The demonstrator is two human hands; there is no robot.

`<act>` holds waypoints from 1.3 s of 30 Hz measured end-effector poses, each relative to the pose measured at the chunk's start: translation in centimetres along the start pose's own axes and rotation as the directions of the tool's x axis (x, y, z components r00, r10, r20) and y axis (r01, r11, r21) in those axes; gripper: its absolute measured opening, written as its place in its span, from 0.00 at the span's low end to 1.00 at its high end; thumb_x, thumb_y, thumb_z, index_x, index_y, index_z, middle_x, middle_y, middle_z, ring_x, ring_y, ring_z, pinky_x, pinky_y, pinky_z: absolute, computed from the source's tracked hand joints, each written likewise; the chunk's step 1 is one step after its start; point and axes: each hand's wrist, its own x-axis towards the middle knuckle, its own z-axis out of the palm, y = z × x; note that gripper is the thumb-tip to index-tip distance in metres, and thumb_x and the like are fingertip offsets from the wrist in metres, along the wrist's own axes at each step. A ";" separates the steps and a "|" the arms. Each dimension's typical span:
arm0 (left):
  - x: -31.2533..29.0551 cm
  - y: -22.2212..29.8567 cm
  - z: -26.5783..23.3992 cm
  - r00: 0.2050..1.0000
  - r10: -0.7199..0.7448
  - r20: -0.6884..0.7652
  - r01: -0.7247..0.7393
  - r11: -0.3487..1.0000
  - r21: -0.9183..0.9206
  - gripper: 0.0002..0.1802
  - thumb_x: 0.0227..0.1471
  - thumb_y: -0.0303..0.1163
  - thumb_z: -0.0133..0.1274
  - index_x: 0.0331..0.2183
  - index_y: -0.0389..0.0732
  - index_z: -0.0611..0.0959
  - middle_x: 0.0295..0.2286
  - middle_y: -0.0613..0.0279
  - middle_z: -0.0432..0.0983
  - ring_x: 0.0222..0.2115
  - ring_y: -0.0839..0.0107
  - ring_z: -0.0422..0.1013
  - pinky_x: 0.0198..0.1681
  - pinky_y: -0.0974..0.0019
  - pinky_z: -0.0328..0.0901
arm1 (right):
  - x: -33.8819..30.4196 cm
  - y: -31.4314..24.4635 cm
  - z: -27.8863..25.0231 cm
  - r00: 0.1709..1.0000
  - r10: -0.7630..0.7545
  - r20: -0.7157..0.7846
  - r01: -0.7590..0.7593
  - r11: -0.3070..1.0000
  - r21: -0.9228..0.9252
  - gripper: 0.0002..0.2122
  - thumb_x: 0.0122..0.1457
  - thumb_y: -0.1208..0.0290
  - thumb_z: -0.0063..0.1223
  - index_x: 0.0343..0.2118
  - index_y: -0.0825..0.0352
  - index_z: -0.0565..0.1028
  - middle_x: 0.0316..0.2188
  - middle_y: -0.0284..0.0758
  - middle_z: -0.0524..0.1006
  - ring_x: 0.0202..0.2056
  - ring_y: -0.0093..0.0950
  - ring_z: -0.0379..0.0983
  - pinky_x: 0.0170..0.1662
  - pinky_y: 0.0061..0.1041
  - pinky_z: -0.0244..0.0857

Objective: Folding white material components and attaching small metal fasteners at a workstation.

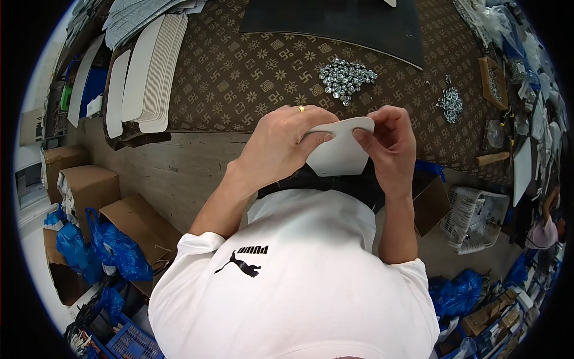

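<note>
A white flat board with rounded corners (339,157) is held up in front of my body at the table's near edge. My left hand (286,142) grips its left upper edge, thumb on the near face and fingers behind. At the right upper corner my right hand (391,143) pinches the board between thumb and fingers. Both hands' fingertips on the far side are partly hidden. Just beyond the board, a pile of shiny round metal pieces (347,79) lies on the patterned brown tablecloth (239,90).
A stack of similar white boards (156,78) lies on the table's left. Smaller metal parts (449,105) and a wooden box (492,82) are at right. A dark mat (341,21) covers the far side. Cardboard boxes (89,188) and a white basket (475,218) stand on the floor.
</note>
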 end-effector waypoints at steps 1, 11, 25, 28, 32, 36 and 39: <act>-0.1 -0.2 -0.1 1.000 0.011 0.013 -0.013 0.993 0.120 0.11 0.54 0.31 0.64 0.40 0.41 0.86 0.30 0.60 0.82 0.30 0.59 0.78 0.37 0.60 0.70 | 0.0 0.4 0.0 0.997 0.064 0.039 -0.062 0.997 -0.044 0.11 0.62 0.79 0.65 0.44 0.69 0.75 0.40 0.31 0.78 0.41 0.18 0.74 0.45 0.19 0.69; 0.4 0.2 0.9 0.984 0.175 0.018 -0.175 0.963 0.205 0.10 0.51 0.36 0.67 0.34 0.45 0.83 0.27 0.66 0.78 0.30 0.67 0.77 0.35 0.62 0.66 | 4.7 0.2 -2.3 0.994 0.096 -0.050 -0.107 0.947 -0.304 0.07 0.65 0.73 0.61 0.43 0.70 0.80 0.37 0.31 0.79 0.36 0.18 0.75 0.40 0.19 0.69; -0.8 -2.5 -0.5 0.950 0.305 -0.060 -0.306 0.952 -0.005 0.11 0.43 0.21 0.66 0.30 0.43 0.82 0.30 0.67 0.82 0.29 0.70 0.75 0.35 0.66 0.65 | 4.8 -0.6 -1.5 0.994 -0.039 -0.105 -0.035 0.786 -0.617 0.06 0.61 0.78 0.63 0.39 0.70 0.83 0.38 0.31 0.82 0.36 0.18 0.76 0.39 0.20 0.70; -0.3 -2.1 -0.8 0.928 0.366 -0.062 -0.369 0.928 -0.050 0.12 0.42 0.20 0.65 0.30 0.43 0.82 0.30 0.67 0.82 0.28 0.70 0.75 0.35 0.66 0.65 | 2.9 -2.1 -0.9 0.956 0.205 0.209 -0.131 0.939 -0.319 0.06 0.60 0.83 0.62 0.39 0.72 0.83 0.40 0.34 0.82 0.38 0.20 0.78 0.42 0.19 0.73; 0.2 -1.9 -0.6 0.910 0.411 -0.051 -0.414 0.907 -0.078 0.12 0.40 0.19 0.65 0.30 0.43 0.82 0.30 0.67 0.82 0.28 0.70 0.75 0.35 0.66 0.65 | 2.1 -2.3 -0.8 0.838 0.137 0.527 -0.051 0.983 -0.174 0.08 0.59 0.88 0.60 0.40 0.72 0.83 0.39 0.36 0.82 0.40 0.22 0.79 0.45 0.19 0.74; 0.5 -2.1 -0.5 0.902 0.431 -0.030 -0.431 0.897 -0.092 0.13 0.39 0.19 0.66 0.29 0.43 0.82 0.30 0.67 0.82 0.28 0.70 0.75 0.35 0.66 0.66 | 2.0 -2.0 -0.7 0.856 0.138 0.498 -0.077 0.987 -0.140 0.10 0.56 0.91 0.60 0.40 0.72 0.83 0.39 0.37 0.82 0.40 0.23 0.80 0.45 0.19 0.75; 0.6 -1.8 -0.3 0.900 0.435 -0.019 -0.435 0.895 -0.099 0.13 0.39 0.19 0.66 0.29 0.43 0.82 0.31 0.66 0.81 0.29 0.69 0.75 0.35 0.65 0.66 | 1.7 -2.5 -0.3 0.871 0.260 0.418 -0.238 0.966 -0.105 0.10 0.55 0.92 0.61 0.38 0.73 0.84 0.39 0.38 0.82 0.40 0.24 0.80 0.45 0.20 0.75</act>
